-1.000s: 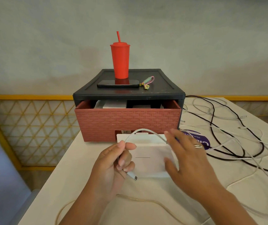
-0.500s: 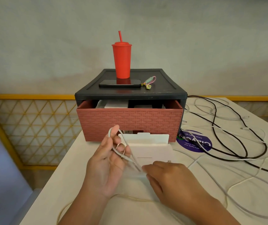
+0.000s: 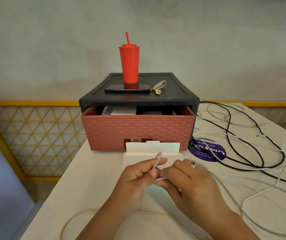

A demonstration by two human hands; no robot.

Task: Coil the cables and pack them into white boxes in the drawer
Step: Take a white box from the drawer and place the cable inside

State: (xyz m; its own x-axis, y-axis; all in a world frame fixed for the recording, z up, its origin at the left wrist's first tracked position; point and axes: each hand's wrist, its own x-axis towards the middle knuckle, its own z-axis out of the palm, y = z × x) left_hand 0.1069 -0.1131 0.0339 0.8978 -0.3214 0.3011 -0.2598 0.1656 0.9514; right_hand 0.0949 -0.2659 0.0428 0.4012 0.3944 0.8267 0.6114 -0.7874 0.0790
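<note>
My left hand (image 3: 137, 181) pinches a small loop of white cable (image 3: 157, 159) between thumb and fingers. My right hand (image 3: 189, 184), with a ring on one finger, grips the same cable just to the right, and the strand runs off rightward across the table. Both hands hover over an open white box (image 3: 149, 149) whose flap stands up, right in front of the pink drawer (image 3: 138, 130). The drawer is pulled partly out of its dark cabinet (image 3: 178, 94), with white boxes (image 3: 121, 110) visible inside.
A red tumbler (image 3: 129, 64), a phone (image 3: 127, 88) and a small charm (image 3: 158, 86) sit on the cabinet. Loose black cables (image 3: 253, 153) and white cables (image 3: 268, 191) sprawl across the table's right side, over a purple sticker (image 3: 208, 151). A yellowish cable (image 3: 72, 220) lies near the front edge.
The cable loop in my left hand has been pulled smaller and tighter. My right hand moved up from the table to meet the left and now grips the cable beside it.
</note>
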